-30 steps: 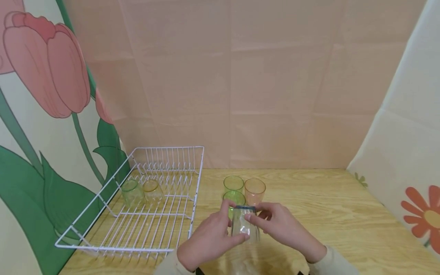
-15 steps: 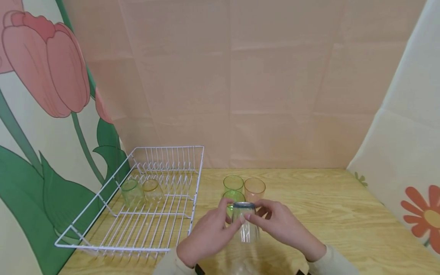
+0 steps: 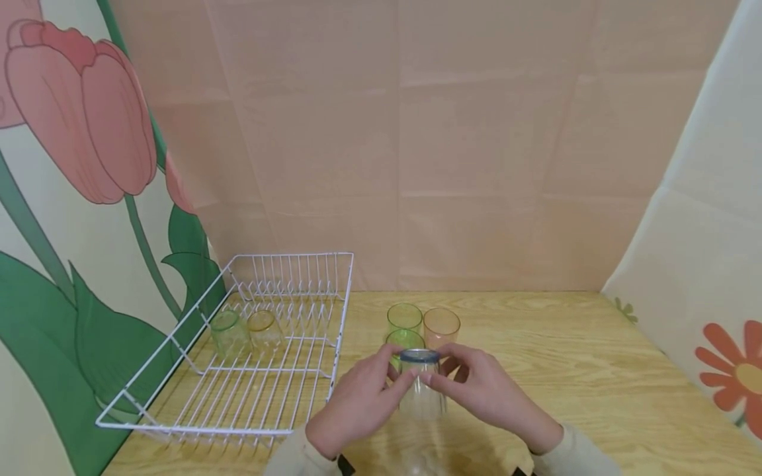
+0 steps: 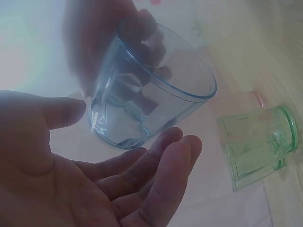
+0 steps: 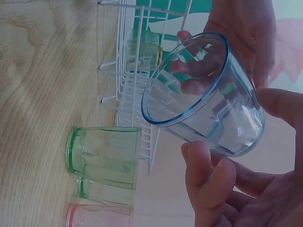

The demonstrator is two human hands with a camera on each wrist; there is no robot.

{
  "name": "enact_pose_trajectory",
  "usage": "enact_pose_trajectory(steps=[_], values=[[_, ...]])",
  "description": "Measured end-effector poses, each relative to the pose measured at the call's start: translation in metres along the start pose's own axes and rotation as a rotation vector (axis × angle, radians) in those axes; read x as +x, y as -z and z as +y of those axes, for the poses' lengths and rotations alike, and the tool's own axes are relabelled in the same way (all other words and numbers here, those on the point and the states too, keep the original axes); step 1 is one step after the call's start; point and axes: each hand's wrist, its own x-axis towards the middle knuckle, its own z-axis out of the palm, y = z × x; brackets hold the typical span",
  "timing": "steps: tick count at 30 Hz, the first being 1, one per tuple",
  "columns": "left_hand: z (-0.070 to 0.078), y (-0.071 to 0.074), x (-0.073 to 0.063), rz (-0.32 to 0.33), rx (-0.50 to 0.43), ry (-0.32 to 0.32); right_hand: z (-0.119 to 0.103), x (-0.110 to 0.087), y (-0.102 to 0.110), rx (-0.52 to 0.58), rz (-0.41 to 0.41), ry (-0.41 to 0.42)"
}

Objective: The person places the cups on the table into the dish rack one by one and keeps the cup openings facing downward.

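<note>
A clear glass tumbler with a blue tint (image 3: 421, 396) is upside down between the two hands, its base up and its wide rim (image 5: 185, 118) facing the tabletop. My left hand (image 3: 364, 396) pinches it near the base from the left, thumb in front and fingers behind. From the other side my right hand (image 3: 485, 390) pinches it the same way, with the thumbs almost meeting. Just behind the held tumbler, two green tumblers (image 3: 404, 320) and an orange-pink tumbler (image 3: 442, 327) stand on the table, the nearer green one (image 5: 105, 156) partly hidden by the hands.
On the left stands a white wire dish rack (image 3: 268, 370). Inside it sit a green tumbler (image 3: 230, 337) and a yellow tumbler (image 3: 265, 330) side by side. The wooden tabletop (image 3: 565, 370) runs back to a beige backdrop (image 3: 476, 165), with flowered sheets on both sides.
The tumbler has tilted so its base shows more from above, and it has shifted slightly left. My left thumb has moved up from its lower side to near the base.
</note>
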Motion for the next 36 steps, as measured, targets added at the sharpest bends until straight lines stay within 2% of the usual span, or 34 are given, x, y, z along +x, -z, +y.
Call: enact_pose_trajectory(steps=[11, 17, 24, 29, 36], values=[[0.0004, 0.0012, 0.0012, -0.001, 0.011, 0.024, 0.0029, -0.0009, -0.0034, -0.026, -0.003, 0.026], [-0.0008, 0.0019, 0.0008, -0.004, -0.01, 0.004, 0.0018, -0.0016, -0.0017, -0.024, -0.014, 0.021], [-0.0008, 0.0025, 0.0001, -0.016, -0.047, 0.0, 0.0021, -0.0027, -0.0005, -0.022, -0.007, 0.082], [-0.0007, 0.0032, -0.0008, -0.029, -0.063, -0.009, 0.0024, -0.0029, 0.0007, -0.015, -0.016, 0.097], [-0.0027, 0.0026, 0.0, -0.039, -0.057, -0.055, 0.0047, -0.0046, -0.0014, -0.01, -0.006, 0.111]])
